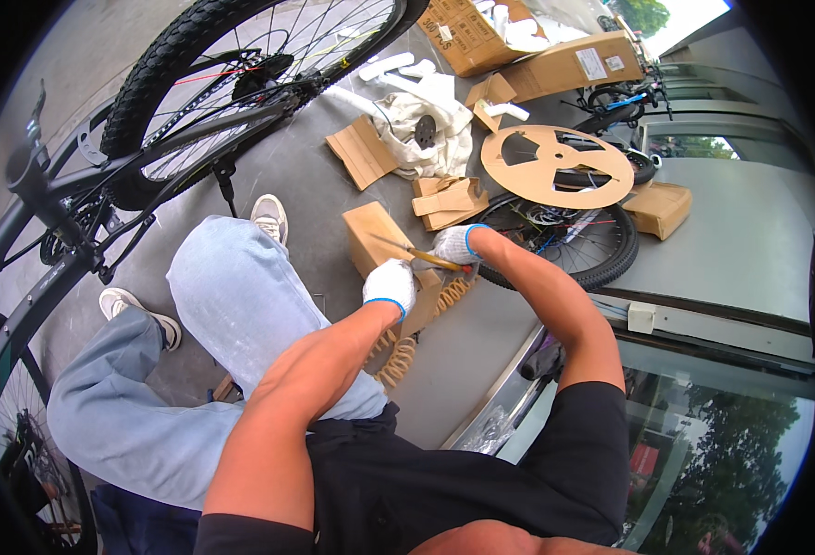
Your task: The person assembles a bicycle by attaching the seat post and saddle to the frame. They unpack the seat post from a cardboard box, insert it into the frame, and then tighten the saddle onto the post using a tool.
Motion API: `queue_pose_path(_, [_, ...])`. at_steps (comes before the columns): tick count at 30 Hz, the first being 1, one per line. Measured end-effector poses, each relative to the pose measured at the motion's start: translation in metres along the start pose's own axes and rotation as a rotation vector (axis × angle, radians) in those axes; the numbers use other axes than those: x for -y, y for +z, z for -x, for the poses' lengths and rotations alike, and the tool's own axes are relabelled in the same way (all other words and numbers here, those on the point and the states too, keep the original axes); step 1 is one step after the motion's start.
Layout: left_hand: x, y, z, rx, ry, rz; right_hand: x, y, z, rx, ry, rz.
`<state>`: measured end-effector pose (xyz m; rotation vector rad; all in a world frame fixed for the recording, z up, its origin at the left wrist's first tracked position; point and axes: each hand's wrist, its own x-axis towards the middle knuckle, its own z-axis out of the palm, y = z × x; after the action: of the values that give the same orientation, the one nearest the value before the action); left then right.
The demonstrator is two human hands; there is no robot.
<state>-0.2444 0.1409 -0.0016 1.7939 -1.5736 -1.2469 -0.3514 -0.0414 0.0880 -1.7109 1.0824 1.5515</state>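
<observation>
Both hands wear white knit gloves with blue cuffs and meet over a tall cardboard box (372, 232). My left hand (388, 284) is curled against the near side of the box. Whether it pinches something small is hidden. My right hand (454, 244) is closed around a slim tool (442, 261) with a yellow handle, a reddish end and a long thin metal shaft. The shaft points left across the top of the box. Beside and below the box hangs a coiled tan hose (397, 362); another stretch of it shows under my right hand.
A black bicycle (164, 139) stands at the left. A bicycle wheel (580, 243) lies right of my hands, partly under a cardboard disc (558, 166). Beyond are a white sack (424, 125), white foam tubes, and an open carton (476, 35). Glass panels (712, 430) line the right.
</observation>
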Motion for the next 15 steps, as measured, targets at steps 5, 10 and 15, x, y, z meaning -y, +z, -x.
queue_pose_path(5, [0.004,-0.01,-0.003,-0.052,0.027,-0.037,0.0,0.037,-0.018,-0.383,0.177,-0.009])
queue_pose_path(10, [0.006,-0.01,0.001,-0.037,0.049,-0.106,0.017,0.082,-0.051,-0.397,0.194,-0.228])
queue_pose_path(15, [0.017,-0.006,-0.011,-0.033,-0.014,-0.105,0.042,0.085,-0.054,-0.611,0.28,-0.423])
